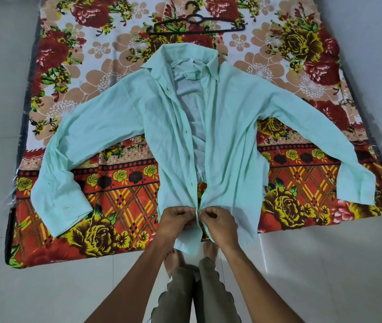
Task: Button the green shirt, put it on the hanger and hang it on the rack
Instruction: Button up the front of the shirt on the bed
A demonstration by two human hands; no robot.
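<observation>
With my left hand (177, 219) and right hand (218, 221) pinching the two front edges of the pale green cotton shirt (229, 127), spread open on the floral bedsheet (106, 66), I'm judging this the lowest button, next needing it pushed through its hole.

No legible text (none anywhere)

Head-worn view, steeply down, close overhead.
</observation>
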